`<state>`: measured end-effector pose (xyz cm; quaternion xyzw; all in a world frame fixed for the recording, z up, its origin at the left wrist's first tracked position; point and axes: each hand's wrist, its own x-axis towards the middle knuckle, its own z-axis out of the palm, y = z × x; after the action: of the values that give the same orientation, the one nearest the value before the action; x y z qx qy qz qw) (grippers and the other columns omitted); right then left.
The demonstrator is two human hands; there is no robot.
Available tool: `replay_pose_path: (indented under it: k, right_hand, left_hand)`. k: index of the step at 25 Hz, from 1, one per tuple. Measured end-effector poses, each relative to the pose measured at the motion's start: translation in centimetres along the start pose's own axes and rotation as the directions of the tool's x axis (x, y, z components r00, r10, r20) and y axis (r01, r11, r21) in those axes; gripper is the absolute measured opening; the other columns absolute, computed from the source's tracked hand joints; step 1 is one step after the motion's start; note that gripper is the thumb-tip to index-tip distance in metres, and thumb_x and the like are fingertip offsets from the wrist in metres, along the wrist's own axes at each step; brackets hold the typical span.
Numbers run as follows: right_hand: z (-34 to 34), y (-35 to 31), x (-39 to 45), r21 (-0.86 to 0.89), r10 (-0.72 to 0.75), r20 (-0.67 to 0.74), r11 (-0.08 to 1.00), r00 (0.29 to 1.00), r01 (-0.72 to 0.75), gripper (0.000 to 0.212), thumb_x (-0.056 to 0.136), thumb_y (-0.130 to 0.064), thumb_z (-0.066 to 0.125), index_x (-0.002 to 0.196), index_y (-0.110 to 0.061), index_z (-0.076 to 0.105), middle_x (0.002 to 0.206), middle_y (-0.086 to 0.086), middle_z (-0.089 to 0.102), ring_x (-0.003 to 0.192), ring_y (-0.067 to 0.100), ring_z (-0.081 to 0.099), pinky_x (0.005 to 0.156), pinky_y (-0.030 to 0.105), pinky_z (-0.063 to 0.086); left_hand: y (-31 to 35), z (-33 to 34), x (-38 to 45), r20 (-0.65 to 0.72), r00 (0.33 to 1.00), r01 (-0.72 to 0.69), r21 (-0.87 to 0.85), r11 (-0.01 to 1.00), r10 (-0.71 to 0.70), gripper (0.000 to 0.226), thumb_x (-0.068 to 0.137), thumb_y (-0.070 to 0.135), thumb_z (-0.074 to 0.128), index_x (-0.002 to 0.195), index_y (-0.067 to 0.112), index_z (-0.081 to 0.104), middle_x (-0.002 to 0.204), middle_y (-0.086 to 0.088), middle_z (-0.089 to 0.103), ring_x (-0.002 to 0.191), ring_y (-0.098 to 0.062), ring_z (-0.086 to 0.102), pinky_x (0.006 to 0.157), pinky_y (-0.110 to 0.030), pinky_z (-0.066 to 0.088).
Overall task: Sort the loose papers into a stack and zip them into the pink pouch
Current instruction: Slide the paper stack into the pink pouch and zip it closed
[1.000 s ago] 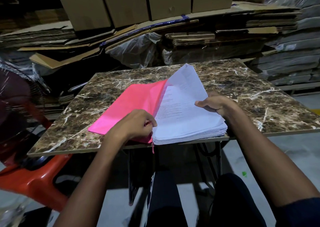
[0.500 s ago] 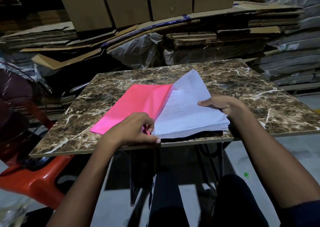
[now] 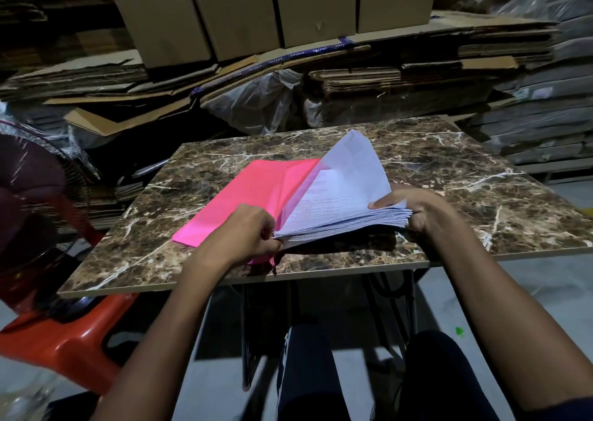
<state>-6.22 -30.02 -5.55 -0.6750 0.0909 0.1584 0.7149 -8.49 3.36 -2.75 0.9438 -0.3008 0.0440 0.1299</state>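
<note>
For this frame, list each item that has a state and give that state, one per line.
paper stack: gathered, near edge lifted off the table, top sheets curled up.
pink pouch: lying flat on the table, partly under the papers; zip not visible.
left hand: grips the stack's left corner.
right hand: grips the stack's right edge.

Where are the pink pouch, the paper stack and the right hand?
pink pouch [image 3: 253, 196]: head view, on its flat upper face.
paper stack [image 3: 340, 218]: head view, on the printed sheet showing on top.
right hand [image 3: 420, 209]: head view, on the knuckles gripping the stack's right edge.
</note>
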Motion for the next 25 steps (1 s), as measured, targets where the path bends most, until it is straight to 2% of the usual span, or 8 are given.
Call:
replay_pose_path:
  k: [2, 4, 6, 9, 13, 21, 24, 25]
  right_hand:
    - [0.6, 0.0, -0.3, -0.042, -0.037, -0.056, 0.999, 0.998, 0.034, 0.030, 0.089, 0.013, 0.061, 0.118, 0.003, 0.059, 0.103, 0.018, 0.069, 0.069, 0.024, 0.074, 0.056, 0.031, 0.060]
    - [0.9, -0.2, -0.5, -0.093, -0.056, -0.112, 0.995, 0.992, 0.045, 0.028, 0.093, 0.016, 0.055, 0.118, 0.004, 0.055, 0.091, 0.013, 0.066, 0.051, 0.013, 0.070, 0.043, 0.021, 0.051]
    - [1.1, -0.3, -0.7, -0.093, -0.079, -0.123, 0.993, 0.989, 0.068, 0.027, 0.094, 0.018, 0.053, 0.116, 0.003, 0.053, 0.088, 0.010, 0.063, 0.046, 0.009, 0.068, 0.040, 0.018, 0.049]
    - [1.5, 0.0, -0.8, -0.033, -0.076, -0.128, 0.997, 0.989, 0.072, 0.032, 0.094, 0.020, 0.049, 0.122, 0.006, 0.054, 0.088, 0.013, 0.064, 0.047, 0.013, 0.069, 0.040, 0.020, 0.050]
    - [1.7, 0.1, -0.5, -0.030, -0.081, -0.160, 0.997, 0.984, 0.078, 0.047, 0.092, 0.021, 0.053, 0.138, 0.007, 0.049, 0.091, 0.013, 0.064, 0.048, 0.013, 0.069, 0.039, 0.021, 0.050]
    - [1.5, -0.1, 0.1, 0.034, 0.004, -0.186, 0.999, 0.983, 0.003, 0.025, 0.093, 0.015, 0.055, 0.114, 0.003, 0.059, 0.078, 0.013, 0.075, 0.058, 0.023, 0.073, 0.049, 0.027, 0.057]
    - [1.4, -0.1, 0.6, -0.021, 0.024, -0.182, 0.999, 0.983, -0.028, 0.028, 0.092, 0.010, 0.058, 0.120, 0.006, 0.059, 0.106, 0.017, 0.071, 0.091, 0.033, 0.072, 0.085, 0.038, 0.059]
    - [1.4, -0.1, 0.5, 0.000, 0.033, -0.178, 0.999, 0.983, -0.033, 0.026, 0.093, 0.009, 0.057, 0.119, 0.005, 0.059, 0.108, 0.018, 0.069, 0.093, 0.033, 0.070, 0.088, 0.039, 0.058]
  left_hand:
    - [0.1, -0.2, 0.1, 0.052, 0.999, 0.007, -0.021, 1.000, -0.006, 0.042, 0.072, 0.040, 0.089, 0.054, 0.019, 0.057, 0.054, 0.002, 0.057, 0.056, -0.014, 0.053, 0.054, -0.028, 0.038]
    - [0.0, -0.9, 0.1, 0.141, 0.990, 0.017, -0.111, 0.994, -0.001, 0.046, 0.066, 0.057, 0.084, 0.062, 0.013, 0.071, 0.060, 0.000, 0.066, 0.059, -0.010, 0.059, 0.052, -0.021, 0.038]
    - [-0.4, -1.4, 0.1, 0.178, 0.984, 0.019, -0.158, 0.987, 0.010, 0.053, 0.066, 0.068, 0.074, 0.069, 0.015, 0.076, 0.066, 0.003, 0.072, 0.065, -0.008, 0.064, 0.060, -0.026, 0.046]
    - [-0.7, -1.6, 0.3, 0.196, 0.981, 0.040, -0.177, 0.983, -0.005, 0.045, 0.067, 0.063, 0.079, 0.069, 0.018, 0.077, 0.069, 0.006, 0.074, 0.068, -0.006, 0.066, 0.069, -0.034, 0.051]
    - [-0.1, -1.8, 1.0, 0.267, 0.962, 0.094, -0.132, 0.987, -0.056, 0.040, 0.064, 0.050, 0.089, 0.062, 0.014, 0.072, 0.059, 0.006, 0.066, 0.056, -0.001, 0.054, 0.055, -0.024, 0.038]
    - [1.5, -1.8, 2.4, 0.294, 0.952, 0.066, 0.080, 0.995, -0.087, 0.035, 0.073, 0.035, 0.090, 0.068, 0.006, 0.071, 0.060, -0.004, 0.067, 0.049, -0.012, 0.053, 0.046, -0.024, 0.034]
    - [1.4, -1.0, 2.2, 0.252, 0.966, 0.042, 0.093, 0.995, -0.064, 0.037, 0.072, 0.032, 0.090, 0.063, 0.007, 0.066, 0.061, -0.009, 0.067, 0.051, -0.019, 0.051, 0.050, -0.028, 0.036]
    - [1.1, -0.9, 2.0, 0.224, 0.973, 0.033, 0.076, 0.997, -0.049, 0.040, 0.074, 0.033, 0.089, 0.062, 0.005, 0.063, 0.060, -0.011, 0.066, 0.050, -0.020, 0.048, 0.049, -0.028, 0.035]
